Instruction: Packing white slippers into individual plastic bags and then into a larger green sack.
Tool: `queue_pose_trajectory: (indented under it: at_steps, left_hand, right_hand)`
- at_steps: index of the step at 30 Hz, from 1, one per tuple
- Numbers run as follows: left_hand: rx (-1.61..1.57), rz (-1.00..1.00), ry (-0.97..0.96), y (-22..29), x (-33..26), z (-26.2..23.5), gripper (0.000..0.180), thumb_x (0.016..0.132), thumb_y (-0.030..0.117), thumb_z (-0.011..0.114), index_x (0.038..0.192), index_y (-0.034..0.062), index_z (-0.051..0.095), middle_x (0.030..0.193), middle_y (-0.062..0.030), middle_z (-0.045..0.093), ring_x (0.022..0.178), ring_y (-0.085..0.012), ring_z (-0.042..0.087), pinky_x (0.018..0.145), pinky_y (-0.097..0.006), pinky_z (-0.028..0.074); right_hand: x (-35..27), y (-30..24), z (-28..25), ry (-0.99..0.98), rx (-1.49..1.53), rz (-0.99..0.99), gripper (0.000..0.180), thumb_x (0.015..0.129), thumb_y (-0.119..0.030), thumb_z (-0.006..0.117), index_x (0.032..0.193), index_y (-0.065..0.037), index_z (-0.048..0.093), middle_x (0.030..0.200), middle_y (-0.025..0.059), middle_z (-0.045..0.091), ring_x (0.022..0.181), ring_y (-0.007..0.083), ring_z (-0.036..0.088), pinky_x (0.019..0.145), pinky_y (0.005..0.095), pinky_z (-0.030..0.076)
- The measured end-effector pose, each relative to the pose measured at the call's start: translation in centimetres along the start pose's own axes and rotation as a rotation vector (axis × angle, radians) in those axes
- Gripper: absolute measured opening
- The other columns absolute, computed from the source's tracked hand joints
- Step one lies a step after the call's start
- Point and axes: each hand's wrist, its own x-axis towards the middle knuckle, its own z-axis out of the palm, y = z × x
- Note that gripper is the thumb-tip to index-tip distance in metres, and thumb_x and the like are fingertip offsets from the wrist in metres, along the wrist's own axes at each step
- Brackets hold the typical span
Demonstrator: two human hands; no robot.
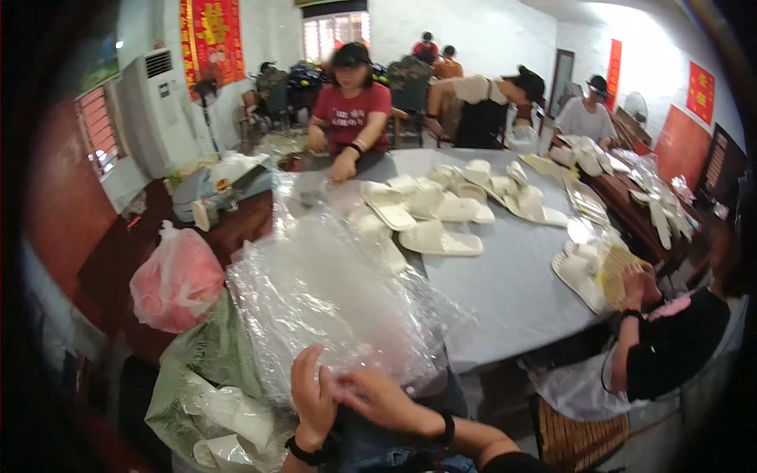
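My left hand [312, 396] is raised at the near edge of a pile of clear plastic bags [315, 292], its fingers closed. Close against it, my right hand [385, 404] pinches too, and the fingertips of both meet on the thin edge of a clear bag. The plastic is see-through, so how much of it lies in the fingers is hard to make out. A dark band circles each wrist. Below and left of my left hand gapes a green woven sack [206, 347] with white slippers [236, 414] in it.
Cream slippers [441, 239] lie heaped on the grey tabletop [505, 276]. A clear bag of pink things [177, 280] sits at left. Across the table stands a person in red [352, 114]; at right, another person's hands [639, 285] hold yellowish material. Further people work behind.
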Motion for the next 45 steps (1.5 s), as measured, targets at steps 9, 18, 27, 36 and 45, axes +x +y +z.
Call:
queue_pose_trajectory:
  at_steps: [9,18,27,36,45]
  left_hand:
    - [-1.462,-0.427,-0.038,3.6,2.3,-1.3,0.019,0.096,0.015,0.040,0.107,0.0022,0.049,0.111,-0.0133,0.050,0.099,-0.0216,0.055,0.091,-0.043,0.047]
    - [-0.122,0.267,0.209,-1.8,3.4,0.2,0.010,0.086,0.006,0.051,0.094,0.0004,0.055,0.097,-0.0159,0.055,0.089,-0.0300,0.055,0.078,-0.038,0.044]
    - [-0.726,-0.028,-0.154,3.5,1.6,-1.0,0.018,0.094,0.015,0.046,0.098,0.0010,0.056,0.101,-0.0138,0.056,0.093,-0.0248,0.055,0.085,-0.038,0.045]
    - [-2.059,-0.576,-0.646,6.5,5.0,-1.9,0.042,0.098,0.041,0.030,0.096,0.0047,0.053,0.096,-0.0125,0.054,0.092,-0.0259,0.056,0.085,-0.041,0.046]
    - [-2.170,-0.520,-0.562,6.4,4.6,-3.2,0.046,0.098,0.042,0.026,0.090,0.0034,0.051,0.087,-0.0123,0.051,0.085,-0.0264,0.055,0.080,-0.043,0.048]
  right_hand:
    - [-2.6,-0.3,6.3,-0.522,0.501,0.098,0.063,0.081,-0.046,0.064,0.112,0.007,0.048,0.082,0.0216,0.061,0.074,0.0323,0.060,0.066,0.0358,0.046]
    - [-2.4,-1.0,7.6,-0.529,0.412,0.329,0.068,0.083,-0.050,0.061,0.124,0.001,0.043,0.102,0.0233,0.063,0.089,0.0335,0.063,0.079,0.0381,0.048]
    - [-1.8,-0.4,3.5,-0.812,0.718,0.185,0.059,0.085,-0.037,0.063,0.120,0.006,0.045,0.112,0.0171,0.057,0.103,0.0189,0.053,0.090,0.0323,0.042]
    - [0.6,0.4,2.3,-0.669,0.718,0.306,0.036,0.091,-0.019,0.056,0.120,0.001,0.051,0.122,0.0110,0.053,0.113,0.0178,0.046,0.098,0.0337,0.036]
    - [0.2,-1.3,4.7,-0.300,1.024,0.387,0.032,0.089,-0.013,0.059,0.117,0.001,0.053,0.119,0.0105,0.055,0.110,0.0178,0.049,0.095,0.0332,0.039]
